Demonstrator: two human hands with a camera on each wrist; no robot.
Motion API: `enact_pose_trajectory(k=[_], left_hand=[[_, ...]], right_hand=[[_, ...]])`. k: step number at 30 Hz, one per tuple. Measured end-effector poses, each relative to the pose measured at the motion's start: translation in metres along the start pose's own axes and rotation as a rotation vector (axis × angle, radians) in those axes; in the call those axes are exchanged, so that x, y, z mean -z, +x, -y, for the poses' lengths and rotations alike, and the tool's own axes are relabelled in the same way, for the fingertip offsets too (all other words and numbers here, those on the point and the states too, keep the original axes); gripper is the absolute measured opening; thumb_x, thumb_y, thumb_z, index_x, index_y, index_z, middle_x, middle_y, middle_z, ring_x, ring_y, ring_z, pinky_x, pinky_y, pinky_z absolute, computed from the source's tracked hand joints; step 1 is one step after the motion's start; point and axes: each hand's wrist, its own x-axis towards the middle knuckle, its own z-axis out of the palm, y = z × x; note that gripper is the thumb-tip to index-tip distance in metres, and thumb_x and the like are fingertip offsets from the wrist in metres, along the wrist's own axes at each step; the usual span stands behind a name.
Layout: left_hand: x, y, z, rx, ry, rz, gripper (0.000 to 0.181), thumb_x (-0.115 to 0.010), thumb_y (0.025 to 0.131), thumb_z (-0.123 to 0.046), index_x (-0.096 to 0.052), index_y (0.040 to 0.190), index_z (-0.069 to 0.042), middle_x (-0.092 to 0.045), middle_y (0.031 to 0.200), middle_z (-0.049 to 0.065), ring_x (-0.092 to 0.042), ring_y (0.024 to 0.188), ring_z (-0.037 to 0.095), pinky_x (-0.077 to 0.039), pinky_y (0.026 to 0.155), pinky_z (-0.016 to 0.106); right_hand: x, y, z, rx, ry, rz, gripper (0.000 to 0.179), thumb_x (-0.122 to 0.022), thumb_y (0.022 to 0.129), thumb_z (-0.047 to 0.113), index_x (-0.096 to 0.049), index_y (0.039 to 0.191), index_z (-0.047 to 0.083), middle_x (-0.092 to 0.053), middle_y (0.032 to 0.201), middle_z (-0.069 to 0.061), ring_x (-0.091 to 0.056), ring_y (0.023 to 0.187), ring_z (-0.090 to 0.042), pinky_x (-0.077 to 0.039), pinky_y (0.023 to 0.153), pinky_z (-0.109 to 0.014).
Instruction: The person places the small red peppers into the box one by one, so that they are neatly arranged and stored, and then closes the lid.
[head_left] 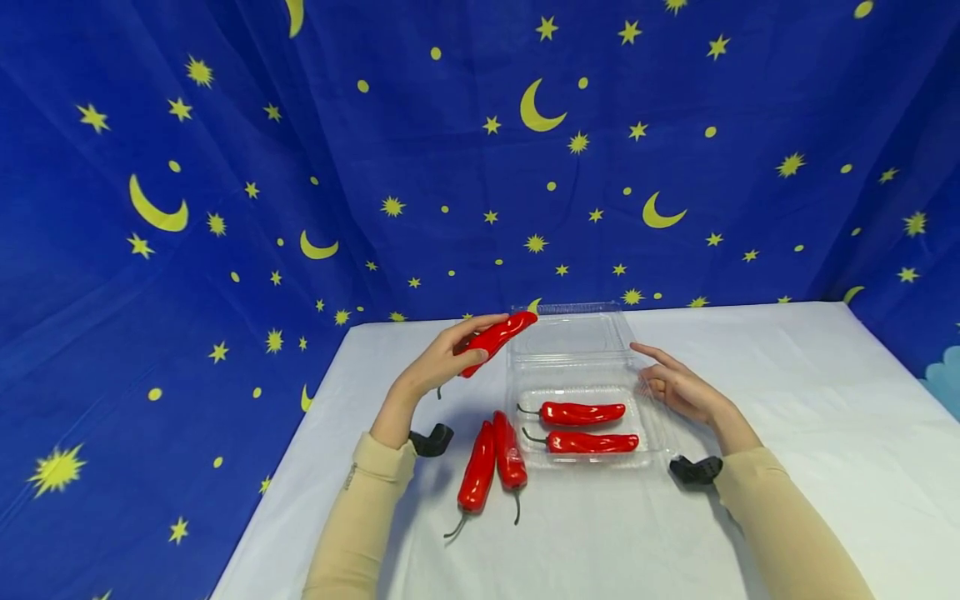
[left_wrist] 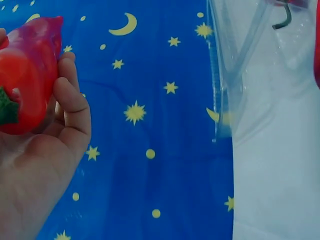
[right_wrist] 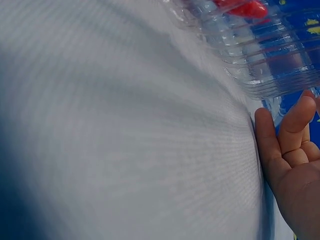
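My left hand [head_left: 448, 357] grips a glossy red chili pepper [head_left: 501, 333] above the table, left of a clear plastic clamshell box [head_left: 517, 379]. In the left wrist view the fingers curl round that pepper [left_wrist: 31, 65], its green stem end toward the camera. The box stands with its lid [head_left: 573, 333] folded back. Two red peppers, an upper one [head_left: 583, 414] and a lower one [head_left: 592, 442], lie side by side in its tray. At the box's right side is my right hand [head_left: 678, 390], index finger extended, the others loosely bent; whether it touches the plastic I cannot tell.
Two more red peppers, one left [head_left: 477, 471] and one right [head_left: 510, 454], lie on the white tablecloth [head_left: 585, 542] left of and in front of the box. A blue curtain [head_left: 450, 150] with yellow moons and stars hangs behind the table. Black wrist mounts sit on both arms.
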Motion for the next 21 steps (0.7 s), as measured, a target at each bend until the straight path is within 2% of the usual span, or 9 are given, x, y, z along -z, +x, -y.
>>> enact_pose_trajectory(k=[6, 13, 15, 17, 21], left_hand=[[-0.009, 0.016, -0.003, -0.047, 0.018, 0.107, 0.051, -0.053, 0.091, -0.017, -0.045, 0.140, -0.011, -0.051, 0.126, 0.011, -0.052, 0.098, 0.028, -0.050, 0.074, 0.036], [-0.022, 0.038, -0.002, -0.089, 0.095, 0.199, 0.051, -0.055, 0.091, -0.021, -0.047, 0.140, -0.013, -0.045, 0.141, 0.003, -0.042, 0.122, 0.017, -0.042, 0.095, 0.037], [-0.026, 0.044, 0.000, -0.097, 0.100, 0.228, 0.051, -0.055, 0.090, -0.022, -0.047, 0.140, -0.014, -0.045, 0.140, 0.000, -0.043, 0.120, 0.015, -0.043, 0.094, 0.036], [-0.031, 0.050, 0.001, -0.088, 0.096, 0.265, 0.051, -0.054, 0.090, -0.021, -0.047, 0.140, -0.014, -0.046, 0.139, -0.001, -0.046, 0.113, 0.015, -0.046, 0.087, 0.033], [-0.042, 0.058, 0.003, -0.091, 0.080, 0.344, 0.050, -0.054, 0.091, -0.016, -0.047, 0.140, -0.011, -0.047, 0.138, 0.001, -0.048, 0.106, 0.016, -0.047, 0.083, 0.029]], right_hand=[[-0.001, 0.000, 0.000, -0.007, 0.004, 0.001, 0.065, -0.043, 0.096, 0.005, -0.012, 0.152, 0.011, -0.028, 0.120, -0.017, -0.046, 0.074, -0.009, -0.043, 0.069, -0.022], [-0.001, 0.000, 0.000, -0.006, 0.008, 0.007, 0.064, -0.043, 0.096, 0.005, -0.011, 0.152, 0.011, -0.029, 0.119, -0.016, -0.046, 0.073, -0.008, -0.042, 0.068, -0.022], [-0.001, 0.001, 0.000, -0.007, 0.013, 0.006, 0.064, -0.043, 0.097, 0.005, -0.011, 0.152, 0.011, -0.027, 0.122, -0.017, -0.046, 0.073, -0.008, -0.042, 0.068, -0.022], [0.000, 0.001, 0.000, -0.007, 0.017, 0.005, 0.064, -0.042, 0.097, 0.004, -0.011, 0.152, 0.011, -0.025, 0.124, -0.017, -0.046, 0.073, -0.008, -0.042, 0.069, -0.022], [0.001, 0.001, 0.000, -0.005, 0.026, 0.005, 0.063, -0.041, 0.097, 0.003, -0.012, 0.152, 0.011, -0.025, 0.125, -0.018, -0.047, 0.075, -0.009, -0.043, 0.070, -0.023]])
